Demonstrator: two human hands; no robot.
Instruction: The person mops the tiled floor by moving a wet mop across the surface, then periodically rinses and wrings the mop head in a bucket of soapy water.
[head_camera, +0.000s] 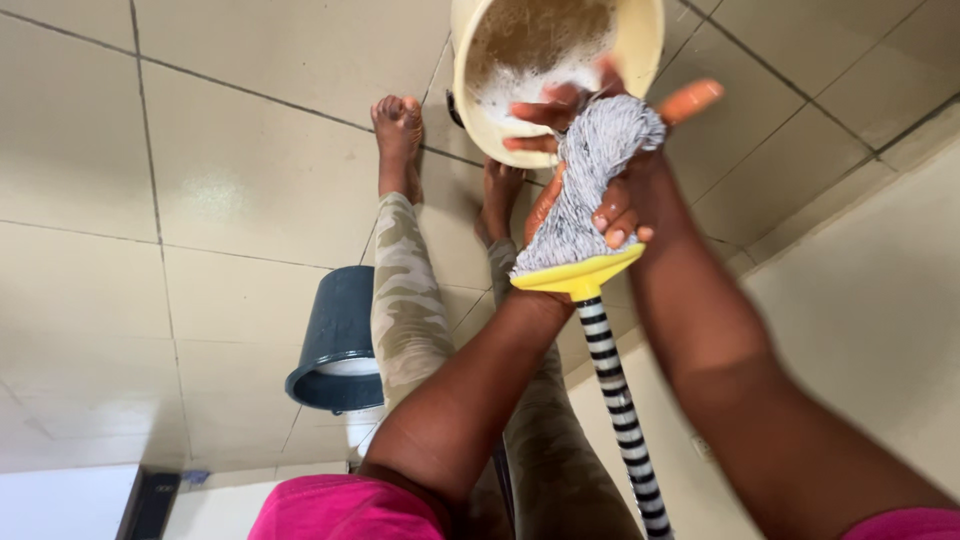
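A grey string mop head (590, 185) is gripped by both hands over a cream bucket (640, 45) of foamy water. The strands are clasped low by the left hand (545, 205) and higher by the right hand (625, 205). A striped handle (620, 410) is seen below; a dark bucket (335, 340) lies tipped on the tiled floor (200, 200).

I see both grips closed around the mop head (590, 190), left grip (545, 200) on its left flank, right grip (625, 215) on its right, just above the mop's collar (580, 275). The striped handle (620, 410) runs from below the grips toward me. The basin (480, 110) sits directly beyond the grips, on the floor (230, 190). The bucket (335, 345) stands well left of the grips, nearer me. Two bare feet (398, 135) rest left of the grips, beside the basin.
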